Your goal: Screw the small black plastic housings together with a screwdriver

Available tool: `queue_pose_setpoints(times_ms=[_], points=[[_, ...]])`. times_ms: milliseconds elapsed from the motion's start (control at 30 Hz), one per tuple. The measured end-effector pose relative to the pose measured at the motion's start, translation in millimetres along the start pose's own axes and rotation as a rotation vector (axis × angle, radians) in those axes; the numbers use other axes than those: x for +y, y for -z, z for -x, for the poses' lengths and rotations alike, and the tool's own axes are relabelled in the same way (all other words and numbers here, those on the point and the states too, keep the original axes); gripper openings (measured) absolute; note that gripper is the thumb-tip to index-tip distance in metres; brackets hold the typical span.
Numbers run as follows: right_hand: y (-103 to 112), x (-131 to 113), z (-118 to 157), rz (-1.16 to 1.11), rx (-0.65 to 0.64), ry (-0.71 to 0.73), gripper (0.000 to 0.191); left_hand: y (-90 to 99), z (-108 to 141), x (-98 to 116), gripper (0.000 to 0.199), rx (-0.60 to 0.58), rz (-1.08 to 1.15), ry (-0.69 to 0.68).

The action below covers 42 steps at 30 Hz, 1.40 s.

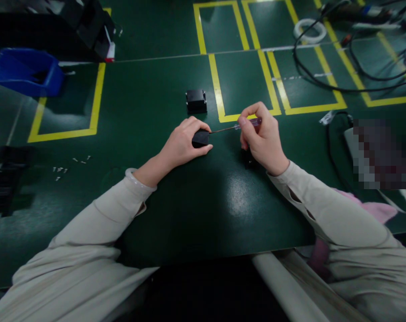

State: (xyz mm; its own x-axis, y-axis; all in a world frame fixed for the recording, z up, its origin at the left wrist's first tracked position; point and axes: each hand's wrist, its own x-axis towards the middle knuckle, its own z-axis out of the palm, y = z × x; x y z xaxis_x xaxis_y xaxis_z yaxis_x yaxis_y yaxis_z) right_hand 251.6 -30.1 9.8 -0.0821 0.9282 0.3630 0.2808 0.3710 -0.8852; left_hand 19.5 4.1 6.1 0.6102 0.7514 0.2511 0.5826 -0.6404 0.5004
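My left hand (184, 141) is closed around a small black block-shaped part (200, 139), thumb on the near side and fingers on the far side. Between the fingers of my right hand (261, 136) is a screwdriver (255, 122) with a clear purplish handle. Its thin shaft points left, and the tip meets or nearly meets the right end of the black part. Just beyond my left hand stands another black part (196, 101) with shiny screws at its sides. Under my right hand lies a dark piece (247, 158), mostly hidden.
Several small screws (60, 170) lie loose at the left, near dark parts (2, 179). A blue bin (28, 71) sits at the far left. Yellow tape (219, 89) marks the green table (203, 214). Black cables (323, 87) and a white ring (309, 31) are at the right.
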Motion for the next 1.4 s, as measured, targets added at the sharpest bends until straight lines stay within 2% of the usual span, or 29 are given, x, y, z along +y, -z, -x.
queue_pose_setpoints(times_ms=[1067,1400], points=[[-0.1,2.0,-1.3,-0.011,0.006,-0.030,0.040,0.6,-0.4,0.4,0.030,-0.018,0.006,0.026],[1.0,5.0,0.1,0.003,-0.014,-0.020,0.035,0.8,-0.3,1.0,0.030,-0.013,0.004,0.014]])
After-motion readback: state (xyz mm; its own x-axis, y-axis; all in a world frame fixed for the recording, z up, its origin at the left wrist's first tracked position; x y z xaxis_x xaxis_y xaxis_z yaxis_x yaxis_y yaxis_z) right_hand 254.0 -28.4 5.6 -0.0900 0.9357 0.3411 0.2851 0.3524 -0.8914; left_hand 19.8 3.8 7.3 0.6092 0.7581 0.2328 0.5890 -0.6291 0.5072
